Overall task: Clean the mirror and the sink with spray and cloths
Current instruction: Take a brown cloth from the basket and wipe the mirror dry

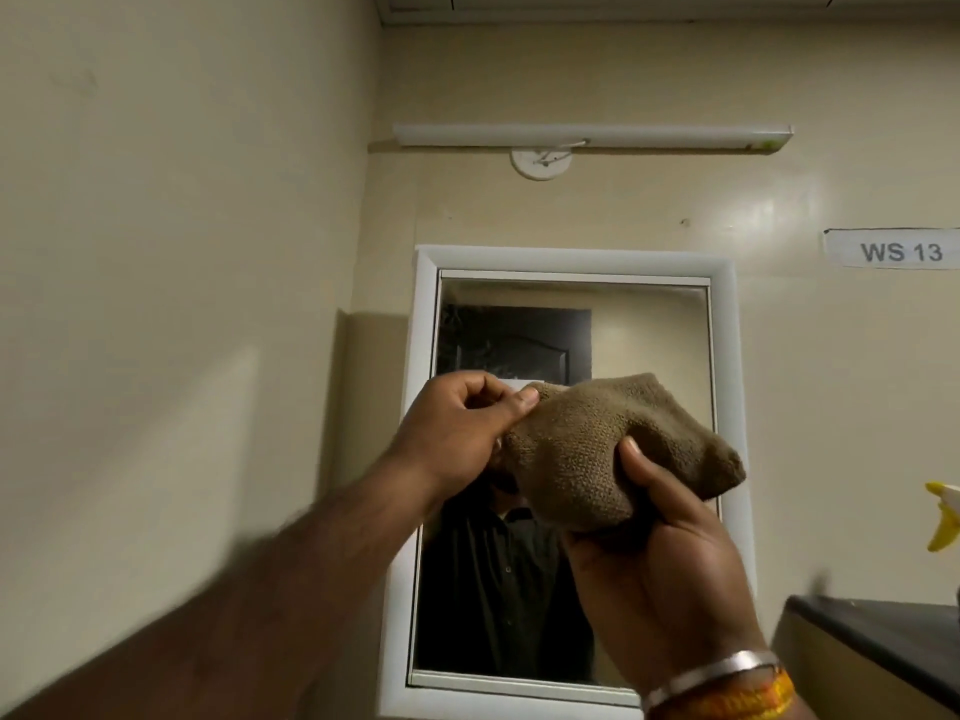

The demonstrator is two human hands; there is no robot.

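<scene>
Brown cloth | before mirror | your left hand pinched, right hand gripped | risk: loose bunching could smear glass.

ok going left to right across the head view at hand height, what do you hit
left hand → cloth → right hand → spray bottle at the right edge; both hands grip the cloth in front of the mirror

Washroom: framed wall mirror
</scene>
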